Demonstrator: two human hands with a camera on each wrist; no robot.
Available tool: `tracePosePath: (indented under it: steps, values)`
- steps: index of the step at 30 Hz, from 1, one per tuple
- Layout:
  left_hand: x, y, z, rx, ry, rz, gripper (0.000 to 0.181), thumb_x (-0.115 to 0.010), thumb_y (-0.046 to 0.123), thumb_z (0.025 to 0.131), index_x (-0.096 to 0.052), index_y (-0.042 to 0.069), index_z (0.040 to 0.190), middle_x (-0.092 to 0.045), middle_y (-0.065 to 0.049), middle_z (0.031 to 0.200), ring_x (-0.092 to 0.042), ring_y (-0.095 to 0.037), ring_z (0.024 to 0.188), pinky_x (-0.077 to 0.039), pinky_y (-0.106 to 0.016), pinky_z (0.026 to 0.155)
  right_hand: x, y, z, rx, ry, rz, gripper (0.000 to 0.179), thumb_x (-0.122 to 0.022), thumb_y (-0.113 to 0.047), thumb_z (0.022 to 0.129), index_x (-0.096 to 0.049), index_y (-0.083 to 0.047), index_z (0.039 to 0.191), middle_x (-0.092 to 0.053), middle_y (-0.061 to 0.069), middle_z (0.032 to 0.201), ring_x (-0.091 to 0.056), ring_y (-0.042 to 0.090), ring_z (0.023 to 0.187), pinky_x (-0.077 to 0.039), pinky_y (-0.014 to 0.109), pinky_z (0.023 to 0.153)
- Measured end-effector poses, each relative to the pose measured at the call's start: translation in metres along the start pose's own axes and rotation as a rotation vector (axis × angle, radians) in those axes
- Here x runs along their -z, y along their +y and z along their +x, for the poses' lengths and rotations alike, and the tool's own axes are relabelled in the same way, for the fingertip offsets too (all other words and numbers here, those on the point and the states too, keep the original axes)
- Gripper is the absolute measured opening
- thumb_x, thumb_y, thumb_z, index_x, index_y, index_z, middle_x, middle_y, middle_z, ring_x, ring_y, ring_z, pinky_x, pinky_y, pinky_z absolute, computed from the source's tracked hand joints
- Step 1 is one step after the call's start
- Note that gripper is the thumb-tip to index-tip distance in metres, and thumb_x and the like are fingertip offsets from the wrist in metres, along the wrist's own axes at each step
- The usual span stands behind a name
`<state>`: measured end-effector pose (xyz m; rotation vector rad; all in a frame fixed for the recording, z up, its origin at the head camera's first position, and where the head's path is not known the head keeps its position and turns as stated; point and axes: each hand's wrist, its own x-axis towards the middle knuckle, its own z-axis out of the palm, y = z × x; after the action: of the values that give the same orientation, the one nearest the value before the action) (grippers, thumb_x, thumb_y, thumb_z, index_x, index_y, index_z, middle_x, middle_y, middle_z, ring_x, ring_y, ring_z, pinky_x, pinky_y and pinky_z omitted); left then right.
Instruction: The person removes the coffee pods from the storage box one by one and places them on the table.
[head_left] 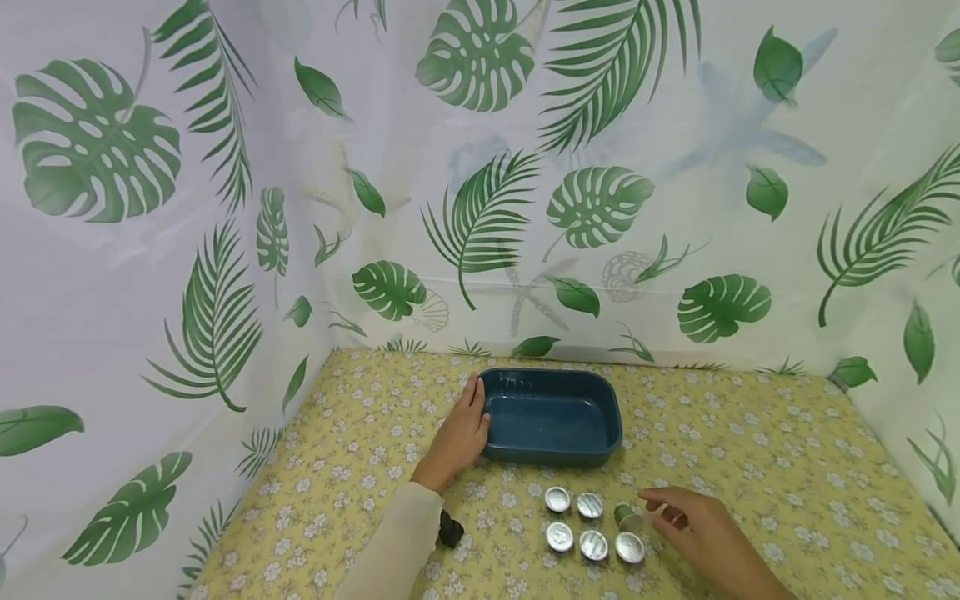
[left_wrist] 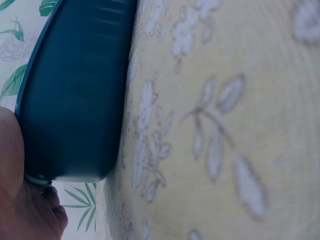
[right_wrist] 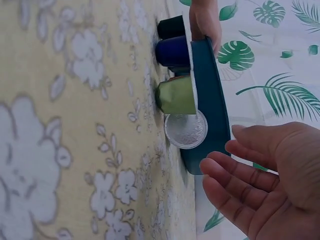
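My left hand point(head_left: 459, 429) grips the left end of a dark blue rectangular tub point(head_left: 551, 458), its thumb at the rim. In the left wrist view the same hand point(left_wrist: 25, 210) lies around the tub's corner. My right hand point(head_left: 693, 525) hovers with loosely bent fingers, holding nothing. Just left of its fingertips a green coffee capsule point(head_left: 624, 515) lies tipped on its side. Several other capsules stand foil side up in two rows, among them a silver-lidded one point(head_left: 630, 547). In the right wrist view a light green capsule point(right_wrist: 176, 96) and a blue capsule point(right_wrist: 172, 51) show their sides.
A yellow flowered cloth point(head_left: 750, 450) covers the table. White leaf-printed sheets point(head_left: 480, 317) hang behind the tub and along both sides. A small black object point(head_left: 450, 530) sits at my left wrist.
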<state>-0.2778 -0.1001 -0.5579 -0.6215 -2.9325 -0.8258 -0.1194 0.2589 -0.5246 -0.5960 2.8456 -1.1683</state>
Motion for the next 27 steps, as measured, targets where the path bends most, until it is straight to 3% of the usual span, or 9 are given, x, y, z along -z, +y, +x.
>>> tracePosePath:
  steps: [6, 10, 16, 27]
  values:
    - [-0.001, 0.001, 0.001, -0.001, -0.013, -0.007, 0.063, -0.037, 0.026, 0.113, -0.007, 0.005, 0.163, 0.009, -0.004, 0.17, -0.01, -0.025, 0.155, -0.03, -0.046, 0.119, -0.002, 0.007, 0.009, 0.1, -0.013, 0.013, 0.027, -0.072, -0.013, 0.095, -0.072, 0.0, 0.119, -0.073, 0.013, 0.106, -0.064, 0.001, 0.075, -0.056, 0.024, 0.061]
    - [-0.001, 0.002, 0.0, 0.01, -0.012, 0.0, 0.063, -0.037, 0.027, 0.113, -0.007, 0.006, 0.163, 0.01, -0.003, 0.17, -0.01, -0.025, 0.156, -0.03, -0.045, 0.119, 0.0, 0.01, 0.014, 0.115, -0.1, 0.061, 0.03, -0.073, -0.016, 0.094, -0.072, 0.0, 0.12, -0.072, 0.013, 0.107, -0.065, 0.003, 0.076, -0.056, 0.025, 0.062]
    - [0.0, 0.002, 0.0, 0.008, -0.011, 0.003, 0.062, -0.037, 0.027, 0.113, -0.007, 0.006, 0.163, 0.01, -0.003, 0.17, -0.009, -0.024, 0.156, -0.028, -0.045, 0.12, 0.0, 0.016, 0.02, 0.088, -0.218, 0.146, 0.035, -0.073, -0.022, 0.094, -0.071, -0.001, 0.122, -0.071, 0.013, 0.109, -0.065, 0.007, 0.077, -0.056, 0.027, 0.065]
    - [0.002, 0.002, 0.0, 0.017, -0.021, 0.003, 0.062, -0.036, 0.028, 0.113, -0.007, 0.006, 0.163, 0.011, -0.002, 0.169, -0.007, -0.023, 0.156, -0.027, -0.045, 0.121, -0.005, 0.017, 0.03, 0.032, -0.257, 0.129, 0.031, -0.068, -0.026, 0.099, -0.073, -0.006, 0.122, -0.073, 0.009, 0.113, -0.069, 0.01, 0.086, -0.056, 0.025, 0.069]
